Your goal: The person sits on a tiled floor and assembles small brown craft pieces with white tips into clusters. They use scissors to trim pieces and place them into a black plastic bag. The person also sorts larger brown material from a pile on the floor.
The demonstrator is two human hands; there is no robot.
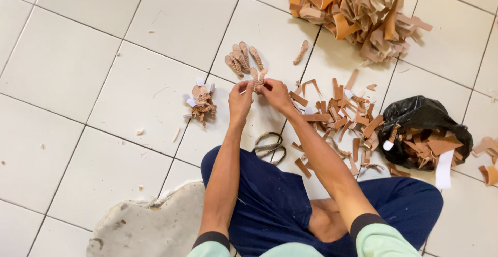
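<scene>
Fingertips of left hand [240,97] and right hand [275,94] pinch one braided tan leather strip [258,77] between them; it looks light, floppy, best gripped at its ends.

I see a black plastic bag [415,117] of tan scraps on the white tiled floor [62,70], scissors [270,145] near a knee, a heap of tan leather cutouts [358,8] above, and loose offcuts [337,112] between.
</scene>
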